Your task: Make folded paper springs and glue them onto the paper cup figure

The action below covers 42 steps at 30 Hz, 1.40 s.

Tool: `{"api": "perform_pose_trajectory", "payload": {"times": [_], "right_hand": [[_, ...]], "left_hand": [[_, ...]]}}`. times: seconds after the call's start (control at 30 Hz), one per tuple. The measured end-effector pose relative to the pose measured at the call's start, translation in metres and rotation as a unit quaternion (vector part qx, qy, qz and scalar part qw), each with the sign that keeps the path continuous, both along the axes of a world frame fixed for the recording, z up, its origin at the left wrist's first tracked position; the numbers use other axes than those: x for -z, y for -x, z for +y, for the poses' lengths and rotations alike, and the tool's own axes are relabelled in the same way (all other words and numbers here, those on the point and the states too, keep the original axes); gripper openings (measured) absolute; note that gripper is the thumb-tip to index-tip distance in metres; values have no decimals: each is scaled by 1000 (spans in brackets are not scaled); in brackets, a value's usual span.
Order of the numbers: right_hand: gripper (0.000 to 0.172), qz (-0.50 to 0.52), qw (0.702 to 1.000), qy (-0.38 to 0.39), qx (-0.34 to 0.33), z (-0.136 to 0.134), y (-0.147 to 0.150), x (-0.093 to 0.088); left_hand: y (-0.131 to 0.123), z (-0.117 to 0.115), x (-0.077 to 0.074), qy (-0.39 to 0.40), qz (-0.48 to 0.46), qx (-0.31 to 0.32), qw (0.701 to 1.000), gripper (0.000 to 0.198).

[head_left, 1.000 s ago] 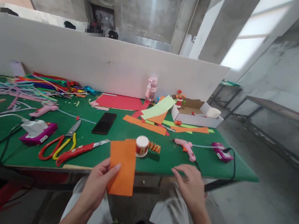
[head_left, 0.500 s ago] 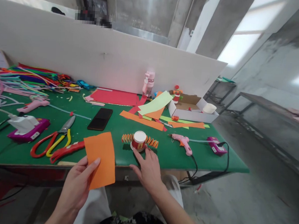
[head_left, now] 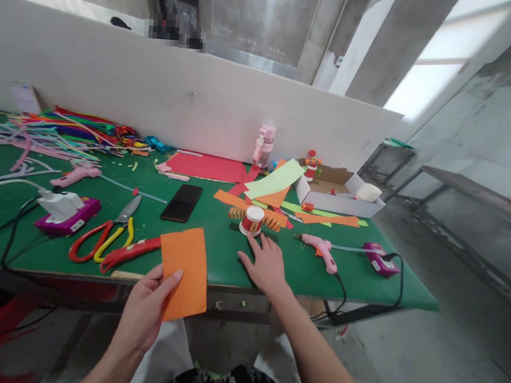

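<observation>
Pinching one orange card (head_left: 184,273), the left hand (head_left: 144,312) grips it; right hand (head_left: 268,265) lies released beside one cup (head_left: 252,220).

The left hand (head_left: 146,309) is raised, thumb pinched against its fingers. The right hand (head_left: 268,265) lies flat, palm down, fingers spread, forearm extended forward.

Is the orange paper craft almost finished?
Partly. A pleated orange strip already sits around the small red cup. The left hand holds a flat, unfolded orange sheet; the right hand rests flat on the table near the cup.
</observation>
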State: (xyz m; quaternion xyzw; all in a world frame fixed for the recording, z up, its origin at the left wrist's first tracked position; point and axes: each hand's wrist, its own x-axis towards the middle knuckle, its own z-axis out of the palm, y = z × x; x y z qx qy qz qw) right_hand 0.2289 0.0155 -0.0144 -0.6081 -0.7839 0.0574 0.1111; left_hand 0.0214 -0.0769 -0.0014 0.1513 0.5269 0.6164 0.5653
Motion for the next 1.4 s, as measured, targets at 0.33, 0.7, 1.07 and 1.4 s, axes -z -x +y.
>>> {"api": "perform_pose_trajectory", "payload": {"times": [0.33,0.7,1.07,1.4], "right_hand": [[24,432,896,93,-37,-35,5,-5],[34,526,810,250,-70,-56,4,-4],[33,489,833,247,-83,-80,-3,-11],[31,519,815,255,-33,-80,-11,-1]], "left_hand": [[-13,1,4,1,57,85,995,64],[-43,-3,0,-51,57,193,978,57],[-45,1,0,-50,119,188,974,49],[-55,0,5,-42,145,238,959,51]]}}
